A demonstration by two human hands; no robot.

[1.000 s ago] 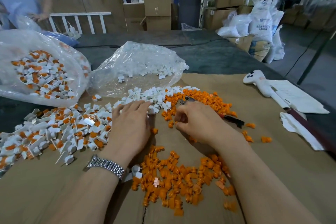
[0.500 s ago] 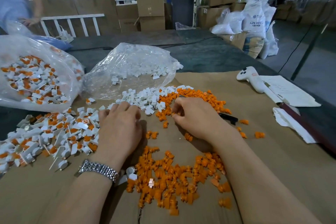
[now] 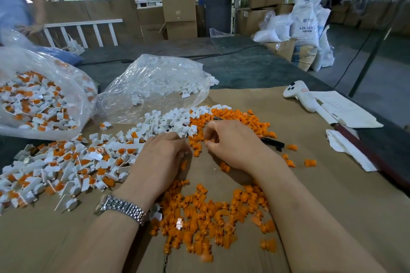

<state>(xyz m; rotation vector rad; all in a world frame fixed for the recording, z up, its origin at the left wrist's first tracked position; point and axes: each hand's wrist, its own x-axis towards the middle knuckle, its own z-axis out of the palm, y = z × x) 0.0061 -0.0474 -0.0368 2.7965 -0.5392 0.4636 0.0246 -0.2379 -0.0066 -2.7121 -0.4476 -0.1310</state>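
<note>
My left hand (image 3: 162, 159) lies at the near edge of a loose heap of white plastic pieces (image 3: 168, 122), its fingers curled down on a white piece. My right hand (image 3: 230, 144) sits just right of it, thumb and forefinger pinching a small orange piece at the edge of the far orange heap (image 3: 241, 117). A second heap of orange pieces (image 3: 199, 213) lies between my forearms. To the left spreads a pile of white pieces with orange inserts (image 3: 66, 162).
Everything rests on a cardboard sheet (image 3: 321, 206). Two clear bags stand behind: one with orange-and-white pieces (image 3: 33, 99), one with white pieces (image 3: 155, 86). A black tool (image 3: 273, 142), a white controller (image 3: 299, 95), papers (image 3: 346, 111) and a cloth (image 3: 346, 150) lie at right. A person (image 3: 13, 2) stands far left.
My left hand lay flat on the white pieces; its fingers have since curled and drawn back toward me. My right hand has stayed by the orange heap.
</note>
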